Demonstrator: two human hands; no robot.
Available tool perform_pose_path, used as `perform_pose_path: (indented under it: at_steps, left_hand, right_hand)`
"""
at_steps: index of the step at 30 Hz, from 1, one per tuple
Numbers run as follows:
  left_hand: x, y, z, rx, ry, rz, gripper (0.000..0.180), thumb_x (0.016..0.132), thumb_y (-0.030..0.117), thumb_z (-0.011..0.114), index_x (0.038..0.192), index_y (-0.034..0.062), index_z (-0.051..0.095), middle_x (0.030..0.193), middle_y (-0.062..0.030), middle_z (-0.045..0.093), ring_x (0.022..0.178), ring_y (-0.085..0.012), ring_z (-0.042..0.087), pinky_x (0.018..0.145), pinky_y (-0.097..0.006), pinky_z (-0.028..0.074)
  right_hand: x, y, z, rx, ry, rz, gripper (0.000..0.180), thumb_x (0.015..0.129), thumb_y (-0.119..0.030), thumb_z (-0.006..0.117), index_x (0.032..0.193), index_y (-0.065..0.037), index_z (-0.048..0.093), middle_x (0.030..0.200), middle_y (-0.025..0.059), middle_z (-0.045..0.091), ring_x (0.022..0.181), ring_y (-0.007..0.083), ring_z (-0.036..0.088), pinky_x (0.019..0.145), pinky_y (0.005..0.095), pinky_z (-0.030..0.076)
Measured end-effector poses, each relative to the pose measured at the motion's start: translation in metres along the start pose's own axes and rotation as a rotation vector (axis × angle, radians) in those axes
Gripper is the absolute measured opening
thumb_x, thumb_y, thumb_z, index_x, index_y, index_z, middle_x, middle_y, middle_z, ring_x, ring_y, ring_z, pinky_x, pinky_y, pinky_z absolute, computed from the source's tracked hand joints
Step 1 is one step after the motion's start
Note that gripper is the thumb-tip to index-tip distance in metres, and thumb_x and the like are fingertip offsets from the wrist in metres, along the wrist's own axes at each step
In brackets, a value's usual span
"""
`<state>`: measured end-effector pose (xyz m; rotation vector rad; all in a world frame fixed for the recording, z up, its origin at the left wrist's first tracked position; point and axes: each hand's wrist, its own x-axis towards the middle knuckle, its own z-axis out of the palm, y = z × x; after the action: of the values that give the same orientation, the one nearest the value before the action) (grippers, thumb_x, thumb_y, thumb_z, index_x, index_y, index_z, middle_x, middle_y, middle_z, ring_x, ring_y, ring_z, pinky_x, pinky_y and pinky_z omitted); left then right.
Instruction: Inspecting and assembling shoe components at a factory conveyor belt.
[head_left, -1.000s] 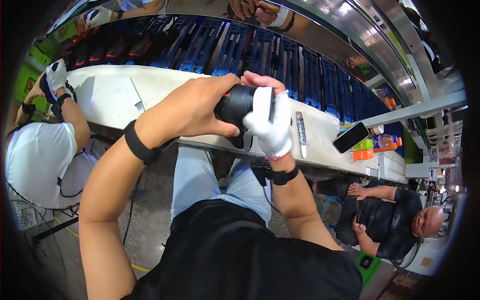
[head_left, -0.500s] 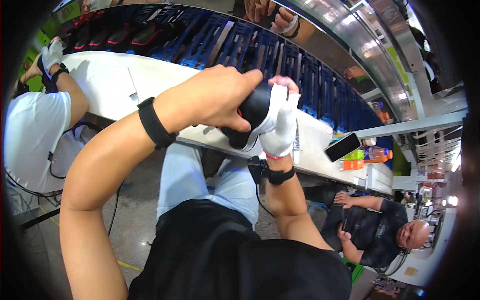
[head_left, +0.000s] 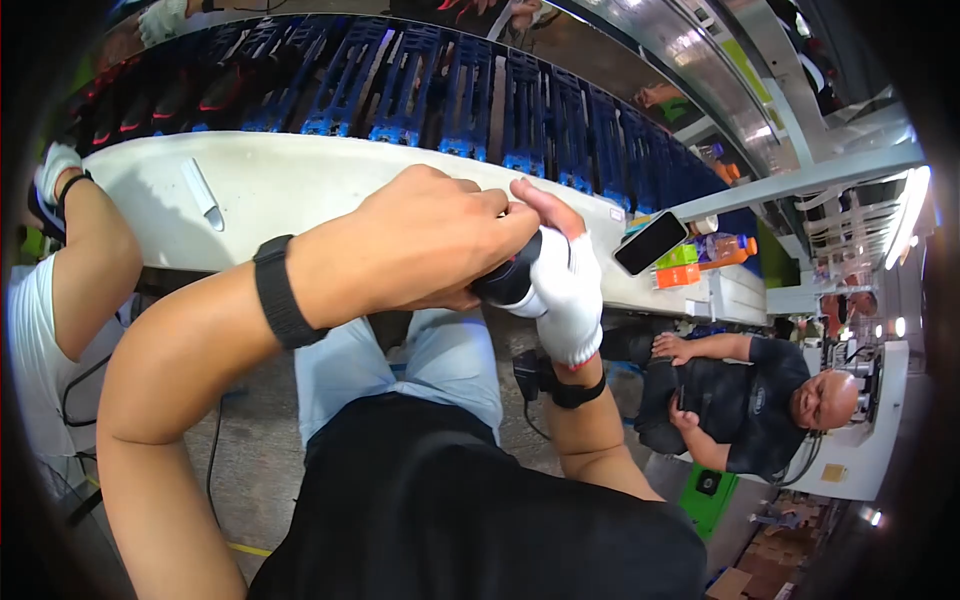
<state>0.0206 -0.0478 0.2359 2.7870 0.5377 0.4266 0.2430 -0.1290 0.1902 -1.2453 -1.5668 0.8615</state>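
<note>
A black shoe (head_left: 511, 281) with a pale sole edge is between my two hands, above the front edge of the white bench. My bare left hand (head_left: 425, 240) lies over it from the left, fingers curled onto its upper side and hiding much of it. From the right, my right hand (head_left: 570, 290), in a white glove with bare fingertips, grips the shoe by its sole side. Each wrist wears a black band. On the bench to the left lies a slim whitish tool (head_left: 203, 195).
Beyond the white bench (head_left: 300, 180) runs a conveyor of blue slats (head_left: 400, 90), carrying several dark shoes (head_left: 225, 88) at far left. A phone (head_left: 651, 243) and bottles (head_left: 730, 250) stand on the right. A co-worker (head_left: 95, 230) sits left; another person (head_left: 760, 410) is at right.
The shoe has turned and come lower, toward me, and my left hand now covers more of it. The left co-worker's gloved hand has shifted toward the picture's rim as the view moved.
</note>
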Motion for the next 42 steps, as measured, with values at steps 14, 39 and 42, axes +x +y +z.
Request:
perform_pose_path:
  at_steps: [14,39,42]
  left_hand:
    - [-0.093,0.057,0.006,-0.069,0.138,-0.459,0.088,0.071,0.042,0.095,0.147,0.0055,0.067,0.16,-0.0203,0.053,0.157,-0.0474,0.039,0.134,-0.062,0.024]
    - [-0.113,0.05,0.027,0.012,0.258,-0.341,0.08,0.061,0.02,0.099,0.134,0.0074,0.07,0.128,-0.0115,0.071,0.123,-0.0384,0.067,0.122,-0.063,0.044]
    - [-0.118,0.05,0.028,-0.035,0.297,-0.314,0.096,0.06,0.019,0.102,0.144,0.0052,0.058,0.127,-0.0142,0.072,0.123,-0.0393,0.068,0.121,-0.064,0.044]
  right_hand:
    - [-0.037,0.091,0.075,-0.078,0.18,-0.531,0.043,0.076,-0.029,0.095,0.097,-0.016,0.06,0.102,0.0071,0.07,0.09,0.0312,0.065,0.083,0.0444,0.049]
    - [0.007,0.074,0.061,-0.077,-0.515,-0.008,0.134,0.063,-0.07,0.097,0.165,0.001,0.045,0.152,0.0266,0.062,0.143,0.0415,0.06,0.12,0.0474,0.047]
    - [0.003,0.09,0.064,0.078,-0.339,0.141,0.104,0.079,-0.07,0.088,0.149,0.002,0.059,0.135,0.0252,0.072,0.128,0.0405,0.069,0.111,0.0487,0.054]
